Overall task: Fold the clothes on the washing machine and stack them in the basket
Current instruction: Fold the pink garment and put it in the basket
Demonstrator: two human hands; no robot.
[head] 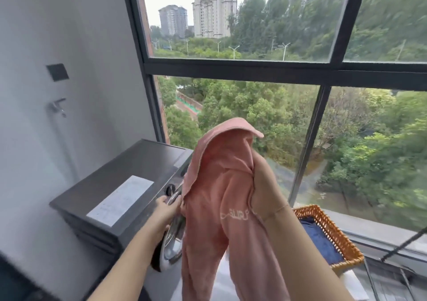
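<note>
My right hand (265,189) grips a bunched pink garment (219,185) with pale lettering and holds it up in front of the window; its legs hang down below the frame. My left hand (165,210) holds the edge of the round door (173,238) on the dark grey washing machine (111,185), whose flat top bears a white sticker. To the right, low on a white surface, stands an orange woven basket (332,233) with a folded blue cloth (321,240) inside it.
A grey wall (57,35) with a dark switch plate (57,72) and a metal tap (57,106) closes the left side. Large black-framed windows (277,69) fill the back. A grey sill (381,231) and a rack of dark bars lie at the lower right.
</note>
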